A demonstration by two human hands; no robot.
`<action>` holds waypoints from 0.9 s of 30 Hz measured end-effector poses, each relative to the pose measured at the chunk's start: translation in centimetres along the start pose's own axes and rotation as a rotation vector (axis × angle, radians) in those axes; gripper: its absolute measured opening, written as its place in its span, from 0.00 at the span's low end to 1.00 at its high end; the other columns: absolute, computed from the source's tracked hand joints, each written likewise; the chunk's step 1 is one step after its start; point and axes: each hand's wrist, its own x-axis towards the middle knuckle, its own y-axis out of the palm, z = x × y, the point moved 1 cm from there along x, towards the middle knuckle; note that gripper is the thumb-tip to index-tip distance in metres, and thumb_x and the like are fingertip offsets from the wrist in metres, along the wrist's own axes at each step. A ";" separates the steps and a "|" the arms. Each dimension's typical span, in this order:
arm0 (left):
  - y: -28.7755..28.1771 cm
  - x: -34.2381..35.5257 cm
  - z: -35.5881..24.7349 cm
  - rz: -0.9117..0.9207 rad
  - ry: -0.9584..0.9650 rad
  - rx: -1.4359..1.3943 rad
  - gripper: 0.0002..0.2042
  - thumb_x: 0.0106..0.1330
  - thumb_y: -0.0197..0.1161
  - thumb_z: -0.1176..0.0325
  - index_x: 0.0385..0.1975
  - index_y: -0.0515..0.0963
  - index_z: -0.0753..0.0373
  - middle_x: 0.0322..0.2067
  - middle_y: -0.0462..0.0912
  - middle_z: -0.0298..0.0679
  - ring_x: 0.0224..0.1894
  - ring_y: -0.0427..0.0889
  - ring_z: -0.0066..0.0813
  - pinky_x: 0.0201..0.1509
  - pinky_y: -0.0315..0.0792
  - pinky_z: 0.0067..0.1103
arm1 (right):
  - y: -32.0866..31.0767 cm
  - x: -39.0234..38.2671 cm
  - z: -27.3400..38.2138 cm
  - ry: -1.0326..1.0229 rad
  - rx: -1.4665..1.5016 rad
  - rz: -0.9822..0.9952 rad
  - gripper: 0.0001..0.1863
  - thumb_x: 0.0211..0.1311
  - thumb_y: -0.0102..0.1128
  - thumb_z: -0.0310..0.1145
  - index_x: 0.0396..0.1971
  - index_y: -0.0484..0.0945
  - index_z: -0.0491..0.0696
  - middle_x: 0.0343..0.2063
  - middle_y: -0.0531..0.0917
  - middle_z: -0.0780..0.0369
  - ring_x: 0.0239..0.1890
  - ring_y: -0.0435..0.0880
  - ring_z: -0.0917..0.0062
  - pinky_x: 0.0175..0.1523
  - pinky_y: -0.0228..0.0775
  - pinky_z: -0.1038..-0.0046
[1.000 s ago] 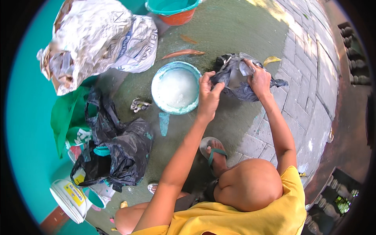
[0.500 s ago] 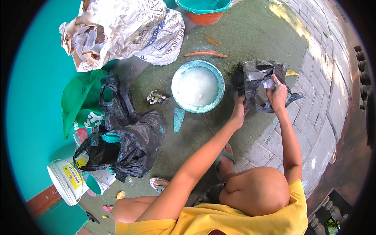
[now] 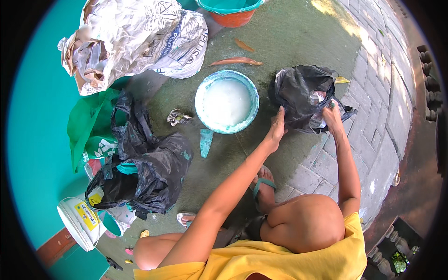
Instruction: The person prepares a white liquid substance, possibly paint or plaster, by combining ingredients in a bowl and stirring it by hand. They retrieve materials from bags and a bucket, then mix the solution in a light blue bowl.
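Note:
A black plastic bag (image 3: pixel 298 95) stands on the ground at the right, its crumpled mouth partly folded in. Something pale shows inside the opening, too small to make out. My left hand (image 3: pixel 277 127) lies against the bag's near left side with its fingers stretched out. On the near right side, my right hand (image 3: pixel 332 116) is closed on the bag's edge; its fingertips are partly hidden by the plastic. Left of the bag sits a round basin (image 3: pixel 201 116) with a paint-smeared rim, holding a white, paste-like material. A turquoise-stained flat scraper or strip (image 3: pixel 206 142) lies just below the basin.
At the left, another black bag (image 3: pixel 163 163) leans near a green bag (image 3: pixel 88 126) and a tipped white bucket (image 3: pixel 77 228). A large crumpled white sack (image 3: pixel 135 37) lies at the far left, beside an orange bucket (image 3: pixel 233 19). Grey paving (image 3: pixel 373 140) borders the right.
My right hand has come down from the bag's upper opening to its near right edge. The bag's mouth has folded inward and narrowed. My left hand remains beside the bag.

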 end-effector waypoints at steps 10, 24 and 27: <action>2.4 -3.0 -3.9 0.049 0.265 0.386 0.40 0.66 0.44 0.39 0.70 0.42 0.57 0.68 0.41 0.54 0.70 0.47 0.51 0.69 0.51 0.41 | -2.0 -3.5 4.5 0.218 0.415 -0.139 0.29 0.59 0.61 0.25 0.60 0.65 0.44 0.43 0.80 0.61 0.39 0.82 0.78 0.42 0.75 0.76; 7.1 -1.5 -7.2 -0.097 0.795 0.494 0.11 0.70 0.48 0.71 0.47 0.69 0.70 0.47 0.69 0.44 0.48 0.74 0.35 0.53 0.68 0.23 | -0.5 -1.3 3.7 -0.111 -0.242 -0.406 0.20 0.50 0.58 0.27 0.47 0.77 0.44 0.32 0.83 0.61 0.30 0.80 0.80 0.34 0.73 0.74; 8.2 -2.2 -6.7 0.041 0.825 0.412 0.10 0.71 0.46 0.70 0.46 0.69 0.68 0.51 0.67 0.43 0.49 0.73 0.32 0.54 0.66 0.24 | 0.4 0.6 2.0 -0.224 -0.269 -0.362 0.14 0.52 0.57 0.29 0.40 0.78 0.43 0.25 0.80 0.61 0.27 0.76 0.79 0.34 0.70 0.70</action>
